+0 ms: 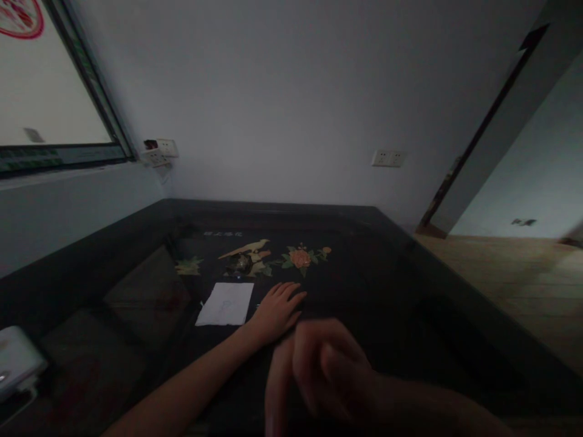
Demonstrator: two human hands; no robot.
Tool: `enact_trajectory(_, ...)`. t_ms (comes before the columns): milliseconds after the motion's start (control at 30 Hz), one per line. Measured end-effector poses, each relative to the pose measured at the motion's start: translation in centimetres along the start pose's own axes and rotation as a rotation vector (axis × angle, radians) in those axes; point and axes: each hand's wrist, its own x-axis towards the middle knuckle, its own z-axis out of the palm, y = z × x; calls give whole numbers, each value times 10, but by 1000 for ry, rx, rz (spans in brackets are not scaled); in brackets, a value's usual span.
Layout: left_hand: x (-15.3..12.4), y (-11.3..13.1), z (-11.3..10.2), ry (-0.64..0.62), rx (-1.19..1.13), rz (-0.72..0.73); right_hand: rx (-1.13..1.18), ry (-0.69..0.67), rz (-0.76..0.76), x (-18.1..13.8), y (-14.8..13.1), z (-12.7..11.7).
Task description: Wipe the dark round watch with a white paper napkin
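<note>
My left hand [276, 312] lies flat on the dark glossy table [373, 285], fingers stretched out and together, holding nothing. Just to its left a white sheet of paper [226, 304] rests on the tabletop. My right hand [325, 364] hovers close to the camera, blurred by motion; its fingers appear loosely curled and I cannot make out whether anything is in them. Beyond the paper, a small dark round object [240, 264] sits on the table's painted bird and flower inlay [291, 256].
The room is dim. A white object [16, 361] lies at the table's left edge. A window [45, 91] is on the left wall, wall sockets [159, 152] are in the corner, and another socket [388, 158] is on the far wall. Wooden floor [514, 285] and a doorway are on the right.
</note>
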Motion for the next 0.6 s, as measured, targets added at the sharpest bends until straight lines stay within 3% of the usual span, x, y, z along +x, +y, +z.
enact_trajectory(67,-1,-4,-2,-1,-90,-9,-254,238,-57,20,33,-32)
enact_trajectory(133,-1,-6,-6,-2,-153,-34,-555,441,18,27,71,-72)
enact_trajectory(200,1,-5,-10,-10,-193,-67,-714,555,132,25,103,-110)
enact_trajectory(267,2,-5,-14,-32,-224,-99,-792,523,210,20,124,-134)
enact_trajectory(333,2,-6,-15,-68,-239,-89,-852,483,220,17,134,-143)
enact_trajectory(467,1,-10,-10,-157,-248,19,-1118,326,261,16,138,-135)
enact_trajectory(600,2,-12,-6,-179,-307,74,-1245,261,313,16,139,-128)
